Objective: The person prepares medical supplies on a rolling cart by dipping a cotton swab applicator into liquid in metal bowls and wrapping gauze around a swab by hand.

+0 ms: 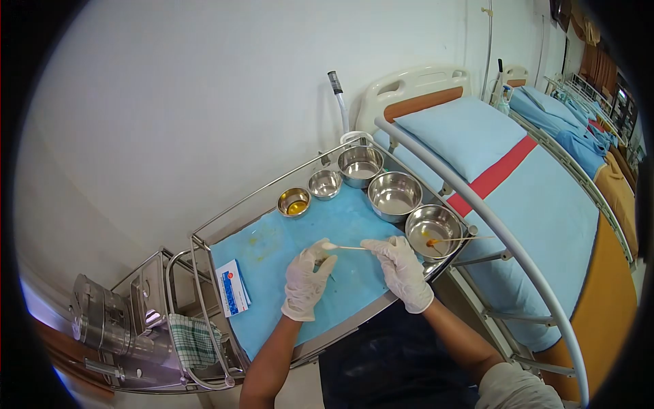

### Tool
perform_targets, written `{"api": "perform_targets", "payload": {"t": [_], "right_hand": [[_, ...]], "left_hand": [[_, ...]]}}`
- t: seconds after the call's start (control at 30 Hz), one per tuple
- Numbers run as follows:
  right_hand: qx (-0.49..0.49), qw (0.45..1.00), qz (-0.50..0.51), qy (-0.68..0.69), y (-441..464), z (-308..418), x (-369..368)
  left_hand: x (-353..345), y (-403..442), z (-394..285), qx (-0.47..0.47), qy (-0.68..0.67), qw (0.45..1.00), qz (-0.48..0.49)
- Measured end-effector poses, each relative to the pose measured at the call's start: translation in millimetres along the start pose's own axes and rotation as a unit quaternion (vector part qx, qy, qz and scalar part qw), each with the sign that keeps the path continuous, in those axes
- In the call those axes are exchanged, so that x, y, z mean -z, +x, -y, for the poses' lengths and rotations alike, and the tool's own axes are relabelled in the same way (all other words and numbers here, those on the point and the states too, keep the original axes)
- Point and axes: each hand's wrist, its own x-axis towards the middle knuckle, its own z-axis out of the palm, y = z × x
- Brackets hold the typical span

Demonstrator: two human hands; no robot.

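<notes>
A long cotton swab [351,248] is stretched level between my two white-gloved hands, over a blue sheet [266,249]. My left hand [308,276] pinches at its white cotton end. Closed on the other end of the stick is my right hand [400,269]. Just beyond the right hand stands a steel bowl [436,217] in which a swab with an orange-stained tip [432,243] lies, its stick over the rim. A small steel bowl [293,202] farther back holds amber liquid.
More steel bowls [395,196] line the trolley's back right. A blue-and-white box [233,290] lies at the sheet's left. A bed [538,198] with a white side rail [507,238] borders the right. Left are a checked cloth [194,341] and a steel drum [99,310].
</notes>
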Motion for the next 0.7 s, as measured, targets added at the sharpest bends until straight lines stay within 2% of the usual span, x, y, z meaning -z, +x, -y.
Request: {"api": "perform_targets", "payload": {"t": [0.1, 0.23, 0.4, 0.7], "right_hand": [[-0.03, 0.998, -0.015, 0.047, 5, -6, -9], [0.014, 0.996, -0.045, -0.078, 17, 10, -5], [0.021, 0.989, -0.022, -0.148, 15, 13, 1], [-0.013, 0.986, -0.023, -0.163, 13, 21, 2]], "left_hand": [[5, 3, 5, -0.001, 0.012, 1.0, -0.024], [11, 6, 4, 0.003, 0.035, 0.999, -0.02], [14, 9, 9, -0.014, -0.006, 1.0, 0.022], [26, 15, 17, 0.004, -0.06, 0.997, 0.048]]}}
